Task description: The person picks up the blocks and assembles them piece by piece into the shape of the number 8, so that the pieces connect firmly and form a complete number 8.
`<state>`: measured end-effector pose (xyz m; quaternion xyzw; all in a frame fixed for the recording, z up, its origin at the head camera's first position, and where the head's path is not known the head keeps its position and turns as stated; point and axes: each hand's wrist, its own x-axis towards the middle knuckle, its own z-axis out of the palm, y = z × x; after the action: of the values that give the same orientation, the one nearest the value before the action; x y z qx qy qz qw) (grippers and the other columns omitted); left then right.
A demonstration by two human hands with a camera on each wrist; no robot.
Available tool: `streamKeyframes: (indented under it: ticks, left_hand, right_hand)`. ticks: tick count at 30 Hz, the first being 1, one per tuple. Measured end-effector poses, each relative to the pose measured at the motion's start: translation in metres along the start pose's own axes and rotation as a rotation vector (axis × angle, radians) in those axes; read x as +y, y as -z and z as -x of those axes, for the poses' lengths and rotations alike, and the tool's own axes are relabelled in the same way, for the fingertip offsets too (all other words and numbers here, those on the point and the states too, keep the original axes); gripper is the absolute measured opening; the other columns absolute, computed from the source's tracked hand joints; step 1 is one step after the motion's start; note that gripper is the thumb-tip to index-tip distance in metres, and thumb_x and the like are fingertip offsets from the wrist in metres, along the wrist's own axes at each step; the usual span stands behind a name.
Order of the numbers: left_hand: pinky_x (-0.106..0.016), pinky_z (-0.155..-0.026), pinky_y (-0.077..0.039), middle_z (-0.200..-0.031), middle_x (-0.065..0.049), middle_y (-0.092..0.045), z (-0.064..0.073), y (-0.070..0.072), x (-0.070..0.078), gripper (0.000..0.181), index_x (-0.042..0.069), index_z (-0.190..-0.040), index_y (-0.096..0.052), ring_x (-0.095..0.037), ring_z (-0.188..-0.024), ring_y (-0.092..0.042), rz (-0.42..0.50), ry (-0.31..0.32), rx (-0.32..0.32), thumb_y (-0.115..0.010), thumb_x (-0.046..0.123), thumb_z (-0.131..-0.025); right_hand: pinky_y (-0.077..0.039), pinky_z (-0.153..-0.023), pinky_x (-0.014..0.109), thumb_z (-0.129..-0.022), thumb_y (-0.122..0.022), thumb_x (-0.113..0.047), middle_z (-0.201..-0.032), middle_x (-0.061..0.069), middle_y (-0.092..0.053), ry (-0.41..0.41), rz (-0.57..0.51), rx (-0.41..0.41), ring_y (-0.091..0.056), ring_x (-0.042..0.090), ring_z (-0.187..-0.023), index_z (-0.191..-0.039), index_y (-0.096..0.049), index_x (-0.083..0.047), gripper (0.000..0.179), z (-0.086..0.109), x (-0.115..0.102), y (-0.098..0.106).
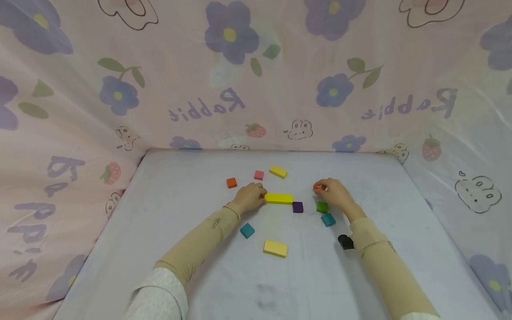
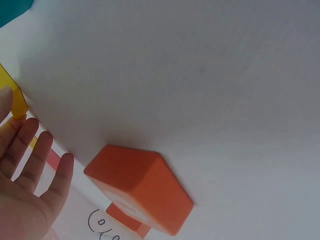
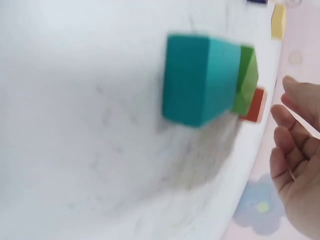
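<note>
In the head view, my left hand (image 1: 251,197) is at the left end of a long yellow block (image 1: 279,198). The left wrist view shows the thumb on one side of this block (image 2: 19,104) and fingers at its other side, pinching it. A purple block (image 1: 298,207) sits by the block's right end. My right hand (image 1: 335,192) is beside a red block (image 1: 316,187), partly hidden by the fingers. In the right wrist view, the fingers are loosely bent, a little apart from the red block (image 3: 255,106). Green (image 1: 322,206) and teal (image 1: 328,219) blocks lie just nearer.
Orange (image 1: 231,182) and pink (image 1: 258,175) blocks, plus a yellow one (image 1: 278,172), lie farther back. Nearer are another teal block (image 1: 247,230) and a pale yellow block (image 1: 275,248). A black object (image 1: 346,242) shows beside the right wrist. Patterned cloth (image 1: 280,89) walls the table.
</note>
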<state>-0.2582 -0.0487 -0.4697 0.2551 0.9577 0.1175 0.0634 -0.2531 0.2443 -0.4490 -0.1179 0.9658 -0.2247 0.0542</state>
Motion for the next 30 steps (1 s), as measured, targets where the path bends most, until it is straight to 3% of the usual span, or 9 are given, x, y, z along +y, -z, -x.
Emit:
streamKeyframes:
  ticks: [4,7,20,26,30]
  left_hand:
    - [-0.026,-0.075,-0.048,-0.110,-0.001,-0.062,-0.001,0.001,0.001,0.033,0.014,-0.118,-0.064,-0.015,-0.091,-0.053,-0.002,-0.009,-0.003,-0.062,0.029,-0.089]
    - [-0.027,-0.075,-0.049,-0.111,-0.002,-0.063,-0.001,0.002,0.002,0.033,0.014,-0.118,-0.064,-0.016,-0.091,-0.054,0.005,-0.011,-0.002,-0.062,0.029,-0.089]
    - [-0.026,-0.073,-0.048,-0.108,-0.001,-0.063,-0.002,-0.002,-0.001,0.032,0.014,-0.116,-0.065,-0.015,-0.089,-0.053,0.008,-0.021,0.015,-0.063,0.028,-0.088]
    - [-0.027,-0.071,-0.048,-0.108,-0.002,-0.063,-0.002,-0.002,-0.002,0.032,0.013,-0.116,-0.066,-0.016,-0.088,-0.053,0.011,-0.016,0.018,-0.063,0.028,-0.088]
    - [-0.026,-0.071,-0.047,-0.107,-0.002,-0.063,-0.001,-0.002,-0.002,0.031,0.013,-0.116,-0.066,-0.016,-0.088,-0.053,0.006,-0.016,0.018,-0.064,0.027,-0.088]
  right_hand:
    - [-0.044,-0.079,0.043,-0.094,-0.052,-0.019,-0.106,0.019,-0.058,-0.127,-0.042,-0.041,-0.050,0.030,-0.091,-0.125,-0.054,0.000,0.037,-0.004,0.011,0.007]
    - [-0.043,-0.081,0.045,-0.093,-0.051,-0.019,-0.110,0.021,-0.056,-0.169,-0.059,-0.085,-0.049,0.032,-0.095,-0.127,-0.053,-0.001,0.038,-0.007,0.017,0.011]
    - [-0.044,-0.083,0.048,-0.093,-0.055,-0.024,-0.117,0.025,-0.055,-0.173,-0.071,-0.109,-0.052,0.035,-0.099,-0.123,-0.057,-0.006,0.034,-0.014,0.034,0.006]
    - [-0.044,-0.082,0.047,-0.093,-0.056,-0.022,-0.111,0.024,-0.059,-0.123,-0.056,-0.066,-0.054,0.033,-0.094,-0.120,-0.058,-0.005,0.032,-0.017,0.030,0.000]
    - [-0.045,-0.079,0.042,-0.093,-0.056,-0.021,-0.109,0.021,-0.059,-0.147,-0.051,-0.067,-0.051,0.029,-0.091,-0.120,-0.059,-0.006,0.031,-0.020,0.021,-0.003]
